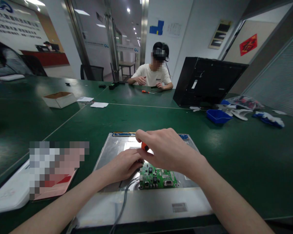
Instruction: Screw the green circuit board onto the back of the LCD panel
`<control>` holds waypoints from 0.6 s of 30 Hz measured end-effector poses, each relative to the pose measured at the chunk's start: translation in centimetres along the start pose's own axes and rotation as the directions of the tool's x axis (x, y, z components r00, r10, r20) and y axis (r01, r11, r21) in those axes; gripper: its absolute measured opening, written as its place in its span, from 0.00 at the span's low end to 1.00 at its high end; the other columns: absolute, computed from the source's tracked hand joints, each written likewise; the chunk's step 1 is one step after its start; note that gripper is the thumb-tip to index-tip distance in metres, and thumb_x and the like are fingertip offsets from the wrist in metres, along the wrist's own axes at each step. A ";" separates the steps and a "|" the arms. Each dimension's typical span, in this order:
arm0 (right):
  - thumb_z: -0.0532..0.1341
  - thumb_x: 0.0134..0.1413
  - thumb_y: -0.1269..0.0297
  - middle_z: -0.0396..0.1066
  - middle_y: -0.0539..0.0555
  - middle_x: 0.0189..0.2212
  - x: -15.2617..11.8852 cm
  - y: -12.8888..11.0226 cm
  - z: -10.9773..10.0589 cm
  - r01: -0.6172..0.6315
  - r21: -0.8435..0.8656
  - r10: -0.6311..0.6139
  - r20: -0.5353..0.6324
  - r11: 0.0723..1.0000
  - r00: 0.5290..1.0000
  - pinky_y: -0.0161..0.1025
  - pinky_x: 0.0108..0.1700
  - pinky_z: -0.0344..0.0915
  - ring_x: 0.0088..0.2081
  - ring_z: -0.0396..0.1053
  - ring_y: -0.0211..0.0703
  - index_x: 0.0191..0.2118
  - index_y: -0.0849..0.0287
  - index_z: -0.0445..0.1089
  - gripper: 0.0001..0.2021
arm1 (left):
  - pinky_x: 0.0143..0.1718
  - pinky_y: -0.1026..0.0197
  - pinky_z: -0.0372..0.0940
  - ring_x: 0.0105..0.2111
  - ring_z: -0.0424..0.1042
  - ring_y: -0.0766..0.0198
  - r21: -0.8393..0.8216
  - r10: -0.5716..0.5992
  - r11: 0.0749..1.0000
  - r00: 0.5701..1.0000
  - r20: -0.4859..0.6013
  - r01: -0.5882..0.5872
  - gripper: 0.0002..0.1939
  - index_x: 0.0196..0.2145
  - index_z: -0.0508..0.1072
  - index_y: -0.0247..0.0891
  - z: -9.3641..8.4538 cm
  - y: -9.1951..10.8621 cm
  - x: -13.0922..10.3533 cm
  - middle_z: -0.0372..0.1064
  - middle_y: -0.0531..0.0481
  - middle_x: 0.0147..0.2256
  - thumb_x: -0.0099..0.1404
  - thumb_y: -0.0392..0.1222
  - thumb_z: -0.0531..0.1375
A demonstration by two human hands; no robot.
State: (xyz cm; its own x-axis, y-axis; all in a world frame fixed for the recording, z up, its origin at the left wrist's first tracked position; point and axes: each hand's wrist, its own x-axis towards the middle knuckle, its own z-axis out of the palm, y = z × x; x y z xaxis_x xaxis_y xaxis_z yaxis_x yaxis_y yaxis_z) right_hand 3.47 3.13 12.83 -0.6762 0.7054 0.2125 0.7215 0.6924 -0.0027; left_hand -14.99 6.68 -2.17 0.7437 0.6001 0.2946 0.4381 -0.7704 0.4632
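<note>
Head view shows a green, component-studded circuit board [156, 179] on a flat silver metal panel [146, 205]. Just beyond the board's far left corner, the right hand [167, 148] is closed around an orange-and-black tool handle [144, 146], probably a screwdriver, its tip hidden. The left hand [123, 165] curls beside that same corner; whether its fingers grip anything, I cannot tell. A slipping tip could scratch the board or jab those fingers, and snagging the thin grey cables [124, 199] left of the board could strain their connection

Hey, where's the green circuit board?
In the head view, the green circuit board lies low, just right of centre, on the flat silver metal panel, beside the thin grey cables.
</note>
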 end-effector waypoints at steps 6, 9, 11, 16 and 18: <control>0.57 0.59 0.64 0.73 0.51 0.32 -0.1 -0.1 -0.1 0.021 0.005 -0.021 0.008 1.000 1.000 0.37 0.24 0.41 0.27 0.65 0.38 0.41 0.58 0.62 0.06 | 0.38 0.56 0.64 0.39 0.70 0.57 0.001 0.004 1.000 1.000 -0.011 -0.004 0.07 0.40 0.68 0.39 0.4 -0.3 0.0 0.71 0.46 0.39 0.66 0.35 0.52; 0.57 0.61 0.57 0.73 0.50 0.31 -0.1 0.0 0.0 0.002 -0.019 -0.002 -0.002 1.000 1.000 0.37 0.25 0.41 0.27 0.66 0.38 0.40 0.57 0.63 0.09 | 0.38 0.57 0.64 0.38 0.69 0.57 0.029 0.004 1.000 1.000 0.019 -0.005 0.07 0.39 0.69 0.38 0.3 -0.4 0.0 0.71 0.46 0.38 0.67 0.36 0.52; 0.57 0.61 0.60 0.73 0.50 0.30 0.0 0.1 0.0 -0.005 -0.029 0.005 -0.005 1.000 1.000 0.37 0.25 0.40 0.26 0.65 0.37 0.40 0.57 0.63 0.07 | 0.38 0.57 0.64 0.38 0.70 0.57 0.021 0.012 1.000 1.000 0.029 -0.013 0.07 0.39 0.70 0.38 0.2 -0.3 0.0 0.71 0.46 0.38 0.67 0.36 0.52; 0.56 0.56 0.69 0.73 0.50 0.32 -0.1 -0.1 -0.1 0.003 -0.017 -0.003 -0.009 1.000 1.000 0.38 0.24 0.40 0.25 0.63 0.37 0.41 0.58 0.63 0.06 | 0.41 0.57 0.64 0.41 0.70 0.57 0.000 0.004 1.000 1.000 0.003 -0.004 0.07 0.41 0.67 0.39 -0.1 0.2 0.1 0.71 0.48 0.40 0.67 0.33 0.52; 0.56 0.56 0.68 0.73 0.50 0.32 -0.1 -0.1 -0.1 0.003 -0.013 -0.003 -0.010 1.000 1.000 0.37 0.24 0.41 0.26 0.64 0.37 0.41 0.58 0.63 0.06 | 0.40 0.58 0.64 0.40 0.70 0.58 0.012 -0.002 1.000 1.000 0.003 0.002 0.07 0.39 0.67 0.39 -0.2 0.4 0.1 0.71 0.48 0.39 0.67 0.32 0.52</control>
State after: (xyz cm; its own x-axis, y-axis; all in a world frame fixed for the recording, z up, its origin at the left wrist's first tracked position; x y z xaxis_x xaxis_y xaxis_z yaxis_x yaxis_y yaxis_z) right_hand 3.49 2.92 12.92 -0.6769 0.7018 0.2219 0.7214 0.6925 0.0104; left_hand -14.83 6.50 -1.84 0.7446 0.6007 0.2910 0.4452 -0.7718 0.4540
